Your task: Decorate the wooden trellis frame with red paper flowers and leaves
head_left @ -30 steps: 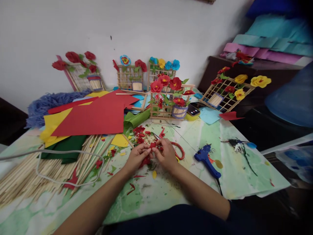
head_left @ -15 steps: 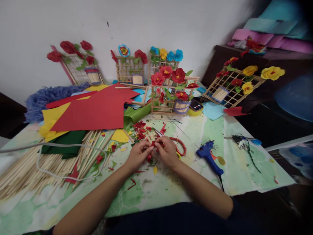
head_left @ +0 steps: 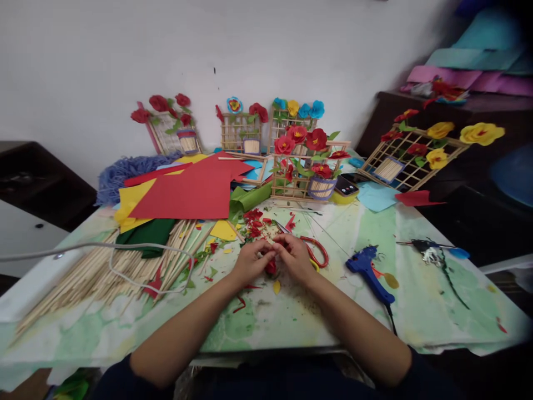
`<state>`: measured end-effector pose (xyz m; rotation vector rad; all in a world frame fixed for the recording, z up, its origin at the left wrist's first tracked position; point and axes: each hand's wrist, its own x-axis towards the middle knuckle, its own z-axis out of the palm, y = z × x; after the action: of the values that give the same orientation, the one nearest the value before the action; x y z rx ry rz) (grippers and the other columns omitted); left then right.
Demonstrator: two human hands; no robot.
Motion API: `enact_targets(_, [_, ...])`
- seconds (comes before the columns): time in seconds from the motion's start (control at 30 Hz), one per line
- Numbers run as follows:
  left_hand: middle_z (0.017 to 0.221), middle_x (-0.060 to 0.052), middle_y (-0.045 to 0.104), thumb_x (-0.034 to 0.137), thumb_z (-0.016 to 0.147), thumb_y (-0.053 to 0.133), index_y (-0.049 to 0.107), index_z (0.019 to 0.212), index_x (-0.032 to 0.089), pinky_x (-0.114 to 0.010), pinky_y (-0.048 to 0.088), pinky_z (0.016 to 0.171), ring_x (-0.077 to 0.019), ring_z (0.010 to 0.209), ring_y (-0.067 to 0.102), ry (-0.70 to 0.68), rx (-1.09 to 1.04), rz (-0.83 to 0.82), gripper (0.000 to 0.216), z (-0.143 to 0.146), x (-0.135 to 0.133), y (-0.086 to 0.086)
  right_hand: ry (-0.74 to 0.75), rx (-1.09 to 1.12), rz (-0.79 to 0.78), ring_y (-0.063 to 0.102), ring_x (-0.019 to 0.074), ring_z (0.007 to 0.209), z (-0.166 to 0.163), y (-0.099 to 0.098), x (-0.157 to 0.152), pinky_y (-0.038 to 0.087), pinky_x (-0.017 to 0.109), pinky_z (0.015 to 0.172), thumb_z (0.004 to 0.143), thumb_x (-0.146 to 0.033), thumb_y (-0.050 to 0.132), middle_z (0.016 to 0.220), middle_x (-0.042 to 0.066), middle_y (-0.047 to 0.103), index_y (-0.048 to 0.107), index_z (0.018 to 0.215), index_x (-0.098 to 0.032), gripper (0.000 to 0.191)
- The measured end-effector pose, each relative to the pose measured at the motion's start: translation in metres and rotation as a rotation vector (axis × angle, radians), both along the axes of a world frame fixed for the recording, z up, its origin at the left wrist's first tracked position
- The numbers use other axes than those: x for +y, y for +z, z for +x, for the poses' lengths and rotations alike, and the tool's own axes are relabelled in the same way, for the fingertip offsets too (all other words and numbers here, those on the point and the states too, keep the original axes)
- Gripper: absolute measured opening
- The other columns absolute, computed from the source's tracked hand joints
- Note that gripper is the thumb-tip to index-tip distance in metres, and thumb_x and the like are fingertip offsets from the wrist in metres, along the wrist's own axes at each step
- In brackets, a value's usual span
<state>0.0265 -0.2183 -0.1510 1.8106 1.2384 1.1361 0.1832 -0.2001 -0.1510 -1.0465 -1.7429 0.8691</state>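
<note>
My left hand (head_left: 252,262) and my right hand (head_left: 295,256) meet fingertip to fingertip above the table, both pinched closed. A small red paper piece is between them, now mostly hidden by the fingers. Just below the hands a red scrap (head_left: 270,268) shows. Beyond the fingertips lie red paper cuttings (head_left: 254,222) and the scissors (head_left: 317,253), whose red and yellow handles stick out beside my right hand. A yellow petal-shaped scrap (head_left: 276,286) rests on the tablecloth nearer to me.
A blue glue gun (head_left: 370,273) lies to the right. Thin wooden sticks (head_left: 95,283) and a looping grey cable (head_left: 145,245) are on the left, near red paper sheets (head_left: 187,191). Stick trellises with paper flowers (head_left: 297,172) stand at the back, near a phone (head_left: 346,186).
The view has shifted, so the table appears further right and more of the left side shows. My fingers have closed over the red paper piece, which was visible between them before.
</note>
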Motion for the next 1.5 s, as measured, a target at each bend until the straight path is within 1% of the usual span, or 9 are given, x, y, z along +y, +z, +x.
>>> enact_targets(0.17, [0.063,0.0,0.064,0.036,0.076,0.063,0.057,0.073,0.017,-0.025,0.045,0.058,-0.0136,0.058,0.059,0.02,-0.319,-0.185,0.02,-0.002,0.003,0.0,-0.012,0.098,-0.049,0.063,0.0185,0.08,-0.001,-0.002,0.003,0.048,0.031,0.074,0.079,-0.028,0.057,0.086,0.005,0.07,0.066,0.088,-0.019,0.016])
enact_targets(0.27, [0.059,0.0,0.065,0.039,0.074,0.066,0.056,0.071,0.017,-0.024,0.045,0.055,-0.013,0.054,0.058,0.083,-0.396,-0.245,0.024,-0.001,0.004,0.002,-0.045,0.089,-0.029,0.063,0.0192,0.08,-0.001,-0.002,0.004,0.048,0.032,0.075,0.078,-0.027,0.058,0.086,0.005,0.071,0.068,0.087,-0.019,0.015])
enact_targets(0.5, [0.057,0.001,0.062,0.044,0.071,0.07,0.055,0.072,0.017,-0.023,0.042,0.051,-0.0114,0.049,0.054,0.07,-0.463,-0.32,0.031,0.002,0.003,0.005,-0.077,0.049,0.011,0.061,0.0183,0.079,0.002,0.003,0.002,0.048,0.031,0.076,0.081,-0.027,0.055,0.083,0.003,0.069,0.065,0.085,-0.02,0.014])
enact_targets(0.77, [0.067,0.0,0.062,0.036,0.07,0.071,0.06,0.077,0.015,-0.023,0.042,0.055,-0.0127,0.059,0.055,-0.197,-0.343,-0.435,0.025,0.001,0.002,0.002,-0.092,0.053,-0.017,0.062,0.0179,0.081,0.005,0.002,0.003,0.047,0.031,0.077,0.086,-0.025,0.047,0.087,0.004,0.068,0.062,0.091,-0.019,0.017])
enact_targets(0.9, [0.075,-0.001,0.064,0.036,0.07,0.071,0.064,0.085,0.015,-0.023,0.044,0.062,-0.0133,0.067,0.057,-0.148,-0.414,-0.39,0.027,0.001,0.004,0.003,0.027,0.026,-0.017,0.062,0.017,0.085,0.003,0.005,0.003,0.047,0.032,0.081,0.084,-0.022,0.049,0.09,0.003,0.068,0.062,0.091,-0.021,0.015])
enact_targets(1.07, [0.06,0.001,0.062,0.039,0.069,0.073,0.06,0.075,0.015,-0.02,0.042,0.052,-0.0094,0.051,0.053,0.03,-0.578,-0.474,0.028,0.001,0.006,0.0,0.044,0.242,-0.248,0.062,0.0151,0.081,0.001,-0.001,0.011,0.051,0.029,0.075,0.072,-0.019,0.061,0.091,0.002,0.065,0.057,0.104,-0.021,0.032])
enact_targets(1.17, [0.061,0.0,0.065,0.038,0.067,0.075,0.059,0.076,0.016,-0.019,0.042,0.05,-0.0089,0.049,0.054,0.096,-0.665,-0.494,0.029,0.0,0.007,-0.001,0.041,0.338,-0.29,0.061,0.0143,0.077,0.002,-0.005,0.016,0.051,0.027,0.072,0.069,-0.02,0.064,0.084,0.001,0.064,0.057,0.097,-0.02,0.03])
enact_targets(1.4, [0.074,-0.001,0.068,0.035,0.064,0.078,0.061,0.091,0.016,-0.022,0.048,0.056,-0.0125,0.06,0.061,-0.082,-0.583,-0.575,0.037,0.002,0.004,0.002,0.017,0.265,-0.291,0.061,0.014,0.068,0.002,-0.003,0.011,0.05,0.026,0.062,0.076,-0.023,0.058,0.076,0.0,0.065,0.061,0.084,-0.02,0.009])
enact_targets(1.5, [0.063,0.001,0.062,0.04,0.066,0.076,0.061,0.079,0.014,-0.019,0.044,0.049,-0.0094,0.052,0.055,-0.043,-0.554,-0.562,0.033,0.003,0.003,0.003,0.072,0.133,-0.23,0.061,0.014,0.068,0.002,0.001,0.008,0.049,0.026,0.064,0.077,-0.019,0.057,0.074,-0.001,0.066,0.062,0.081,-0.02,0.007])
